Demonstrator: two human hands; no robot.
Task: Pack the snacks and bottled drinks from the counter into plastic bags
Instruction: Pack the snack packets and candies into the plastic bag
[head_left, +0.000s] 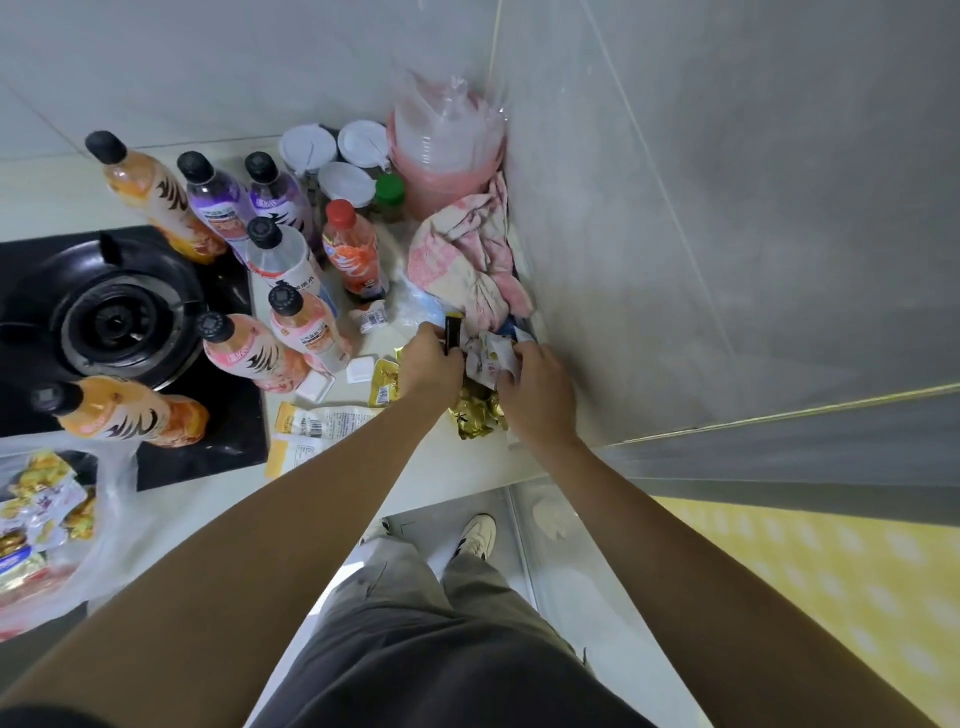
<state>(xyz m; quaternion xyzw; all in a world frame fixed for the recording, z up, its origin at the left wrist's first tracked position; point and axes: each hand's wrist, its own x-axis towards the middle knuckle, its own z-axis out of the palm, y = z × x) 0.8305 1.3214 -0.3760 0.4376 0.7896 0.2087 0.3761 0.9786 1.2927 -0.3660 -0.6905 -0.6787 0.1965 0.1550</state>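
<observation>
bag (111, 483) w/ snacks lies open at near left of counter | both hands gather small snack packets by the wall corner | left hand (430, 358) fingers closed on a dark packet (453, 332), right hand (535, 384) curled on white packets (488, 358) | tip: grip the whole bunch firmly, sweep up gold packets (475, 413) too | bottles (249, 249) upright behind, unpacked

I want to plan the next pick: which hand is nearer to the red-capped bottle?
Left. The left hand lies just below and right of the red-capped bottle; the right hand is farther right, beside the wall.
</observation>
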